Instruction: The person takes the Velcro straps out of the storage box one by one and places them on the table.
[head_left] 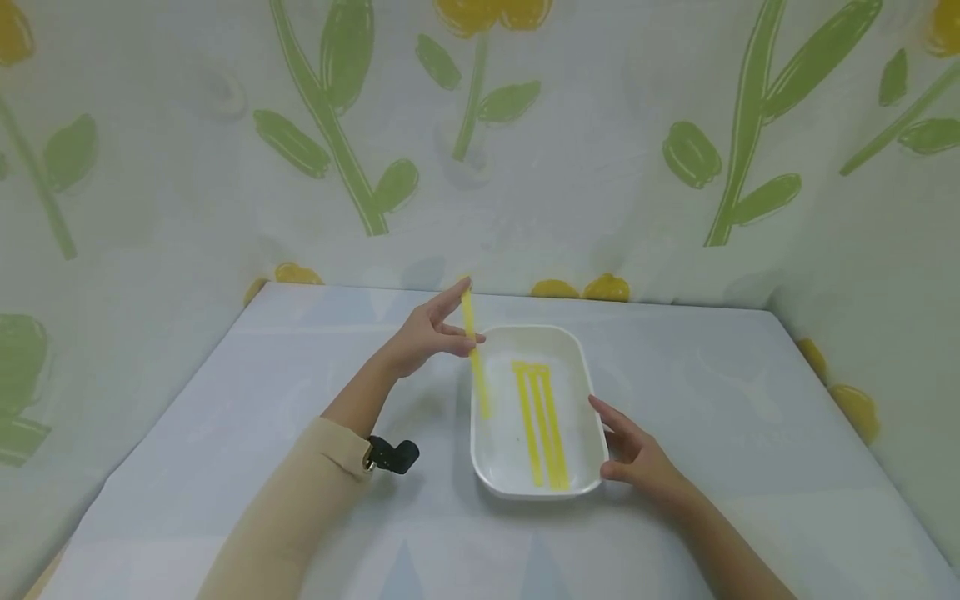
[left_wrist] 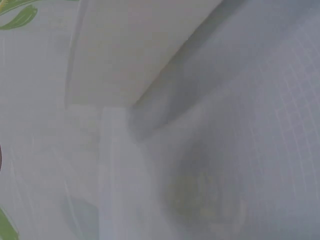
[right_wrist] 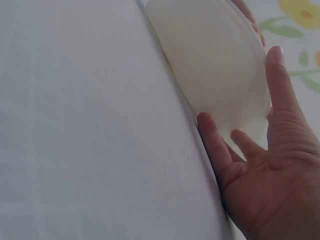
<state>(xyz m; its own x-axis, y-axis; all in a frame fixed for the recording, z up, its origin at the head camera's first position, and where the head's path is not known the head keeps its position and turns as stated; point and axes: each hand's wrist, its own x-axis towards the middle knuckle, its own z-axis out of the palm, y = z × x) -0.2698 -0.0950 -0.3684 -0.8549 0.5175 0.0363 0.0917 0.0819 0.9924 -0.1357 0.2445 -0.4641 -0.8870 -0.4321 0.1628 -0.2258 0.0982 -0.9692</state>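
My left hand holds a thin, flat yellow strip by its upper part, over the left side of a white tray. The strip's lower end hangs down inside the tray. On the tray's floor lie more yellow strips, side by side lengthwise. At the tray's right side, my right hand touches the rim with spread fingers. In the right wrist view the thumb reaches up along the rim and the other fingers lie against the outer wall. The left wrist view shows the tray's outer wall, while the left fingers are out of sight.
The tray stands on a table with a pale cloth. Behind and at both sides rise white curtains printed with green leaves and yellow flowers. A small black device is strapped to the left wrist.
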